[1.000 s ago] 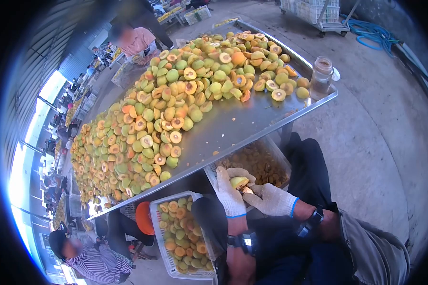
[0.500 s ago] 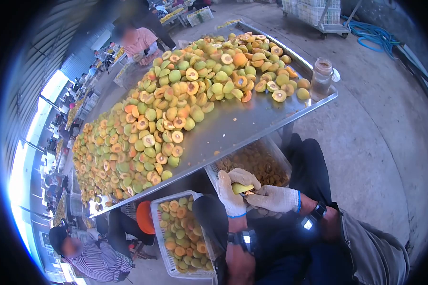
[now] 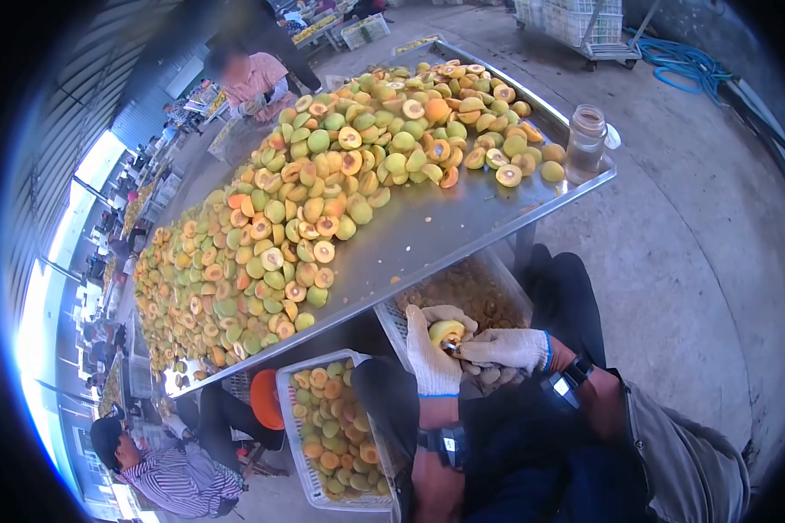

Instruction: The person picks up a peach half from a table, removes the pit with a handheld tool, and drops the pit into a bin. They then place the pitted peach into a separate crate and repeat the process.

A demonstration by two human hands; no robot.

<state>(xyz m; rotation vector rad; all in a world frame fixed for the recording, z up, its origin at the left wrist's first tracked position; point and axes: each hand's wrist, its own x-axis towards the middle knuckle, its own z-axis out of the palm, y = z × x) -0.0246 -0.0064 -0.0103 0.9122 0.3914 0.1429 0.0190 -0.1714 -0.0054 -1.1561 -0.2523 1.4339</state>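
Note:
My left hand (image 3: 433,359), in a pale knitted glove, is closed around a yellow-green peach half (image 3: 446,332) with its cut face turned up. My gloved right hand (image 3: 508,350) grips a small metal pitting tool (image 3: 450,346), whose tip is at the cut face of the fruit. Most of the tool is hidden by the fingers. Both hands are above the near edge of a white crate (image 3: 392,329) with brown pits and scraps in it. Beyond them, a large heap of halved peaches (image 3: 323,187) lies on a metal table (image 3: 436,228).
A white crate (image 3: 283,410) of peach halves stands left of my knee, beside an orange bucket (image 3: 267,399). A clear jar (image 3: 587,139) is on the table's right corner. One person (image 3: 170,479) sits at lower left; another (image 3: 257,83) is across the table.
My left hand has tilted the peach half so that its cut face now shows. The right hand has shifted slightly, and the metal tool tip is more visible at the fruit.

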